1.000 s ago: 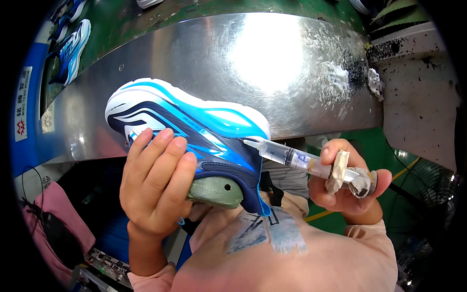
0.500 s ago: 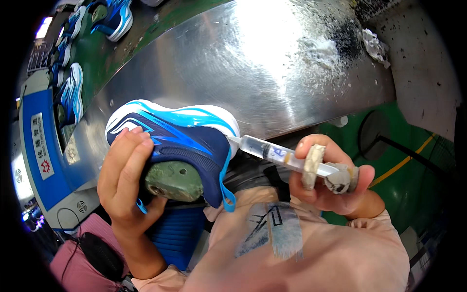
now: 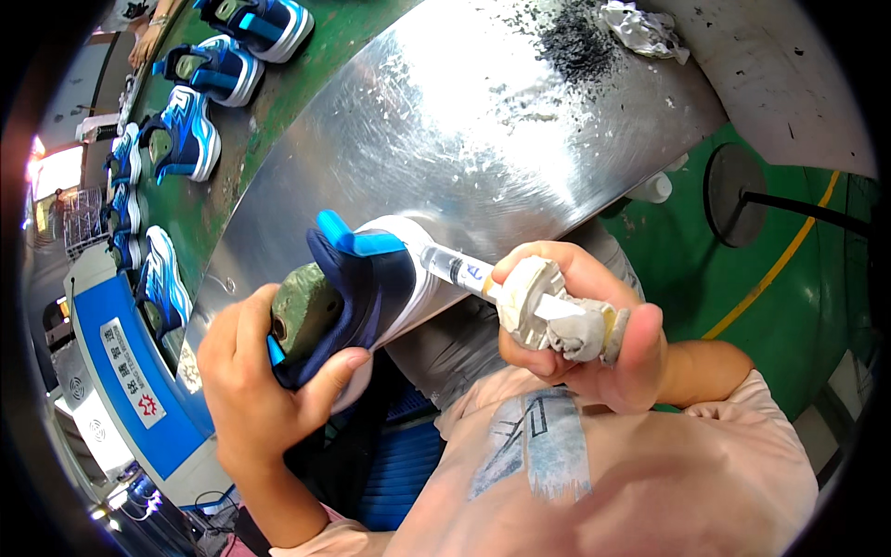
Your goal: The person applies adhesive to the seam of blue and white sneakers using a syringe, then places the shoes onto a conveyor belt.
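Observation:
My left hand [image 3: 264, 371] grips a navy and blue sports shoe [image 3: 382, 288] with a white sole, heel toward the right. A green shoe last [image 3: 306, 311] fills its opening, and a bright blue pull tab [image 3: 357, 239] sticks up at the heel. In my right hand [image 3: 594, 325] is a clear syringe [image 3: 455, 267], its flange and plunger end wrapped in whitish, lumpy material. My thumb is at the plunger end. The syringe tip meets the white sole at the heel; the exact contact is too small to tell.
Beneath lies a shiny metal worktop [image 3: 399, 139] with black crumbs [image 3: 580, 46] and crumpled white paper [image 3: 645, 32] at the far right. More blue shoes [image 3: 186, 135] stand at the left beside a blue and grey machine [image 3: 139, 371]. A round dark plate [image 3: 733, 195] is at right; another person's hand shows at far left.
The shoe has turned from side-on to showing its heel, and my left hand has shifted round it. The syringe tip has moved along the heel edge. My view has also shifted.

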Tool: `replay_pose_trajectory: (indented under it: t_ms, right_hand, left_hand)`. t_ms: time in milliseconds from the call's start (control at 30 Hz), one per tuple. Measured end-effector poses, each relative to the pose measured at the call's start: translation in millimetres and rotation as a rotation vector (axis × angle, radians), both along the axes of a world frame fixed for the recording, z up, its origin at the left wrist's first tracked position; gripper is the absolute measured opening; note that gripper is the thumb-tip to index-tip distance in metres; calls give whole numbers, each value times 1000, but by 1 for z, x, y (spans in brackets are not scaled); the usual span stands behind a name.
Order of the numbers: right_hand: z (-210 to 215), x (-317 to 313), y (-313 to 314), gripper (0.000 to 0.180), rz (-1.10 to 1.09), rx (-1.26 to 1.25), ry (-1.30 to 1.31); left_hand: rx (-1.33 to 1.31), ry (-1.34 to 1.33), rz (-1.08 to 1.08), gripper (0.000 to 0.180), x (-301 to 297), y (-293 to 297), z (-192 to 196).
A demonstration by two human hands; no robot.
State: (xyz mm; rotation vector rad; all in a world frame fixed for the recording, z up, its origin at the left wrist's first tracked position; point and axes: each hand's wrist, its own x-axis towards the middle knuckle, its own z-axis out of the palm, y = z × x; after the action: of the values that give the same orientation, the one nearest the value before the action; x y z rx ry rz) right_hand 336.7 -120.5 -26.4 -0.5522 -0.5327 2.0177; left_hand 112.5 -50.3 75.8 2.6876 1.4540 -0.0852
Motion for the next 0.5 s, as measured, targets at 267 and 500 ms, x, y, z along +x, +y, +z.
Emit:
replay_pose_trajectory:
  t_ms: [267, 500]
  right_hand:
    - [1, -14, -14, 90, -108, 97, 70]
    - [6, -34, -32, 82, -200, 358, -102]
  left_hand:
    - [-20, -176, 243, 57, 22, -9, -16]
    - [-10, -188, 378, 47, 35, -13, -12]
